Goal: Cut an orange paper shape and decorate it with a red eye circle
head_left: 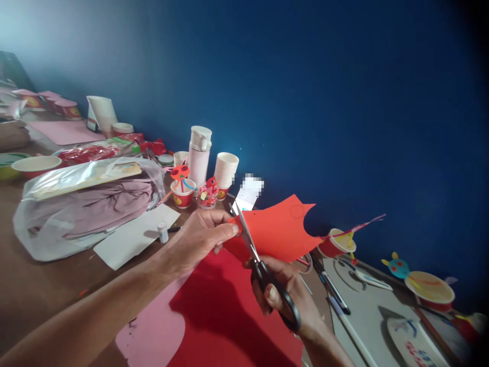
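The left hand (208, 229) pinches the orange paper (282, 229) at its left end, thumb on top and fingers curled beneath. Most of the paper lies to the right of that pinch, held up above a red sheet (233, 311). Its long axis runs across the view, left to right, and its right edge (cut into hollows and sharp points) faces away from the left hand.

The right hand (286, 288) grips the scissors (263, 272) by the black handles, thumb uppermost, at the paper's lower edge. The scissors slant from lower right to upper left, tips up and leftward, beyond the paper's upper edge. The blades stand slightly apart, crossing the paper just beside the left thumb. A pink sheet (153, 331) lies partly under the red one, below the left forearm.
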### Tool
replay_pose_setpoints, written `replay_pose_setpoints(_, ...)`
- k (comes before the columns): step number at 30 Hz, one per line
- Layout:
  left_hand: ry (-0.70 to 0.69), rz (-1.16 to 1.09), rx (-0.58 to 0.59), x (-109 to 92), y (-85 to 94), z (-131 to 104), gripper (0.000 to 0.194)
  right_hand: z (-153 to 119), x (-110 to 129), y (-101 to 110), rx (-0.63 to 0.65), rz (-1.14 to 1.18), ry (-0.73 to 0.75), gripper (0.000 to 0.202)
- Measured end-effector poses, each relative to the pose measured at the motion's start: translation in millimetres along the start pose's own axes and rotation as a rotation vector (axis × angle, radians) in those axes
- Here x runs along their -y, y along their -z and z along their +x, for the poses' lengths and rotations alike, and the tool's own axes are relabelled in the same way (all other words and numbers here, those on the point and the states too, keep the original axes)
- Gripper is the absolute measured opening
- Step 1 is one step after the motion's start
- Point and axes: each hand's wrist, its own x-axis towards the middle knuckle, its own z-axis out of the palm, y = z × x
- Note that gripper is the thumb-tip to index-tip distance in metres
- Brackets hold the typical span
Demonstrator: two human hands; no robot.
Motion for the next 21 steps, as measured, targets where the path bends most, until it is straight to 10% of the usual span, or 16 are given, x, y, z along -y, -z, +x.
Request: replay_pose_setpoints(21, 0.028, 0.147, 0.055, -3.0, 9.6, 2.5, 0.021, -1.3, 0.6, 6.2, 0.026, 0.001, -0.04, 0.049)
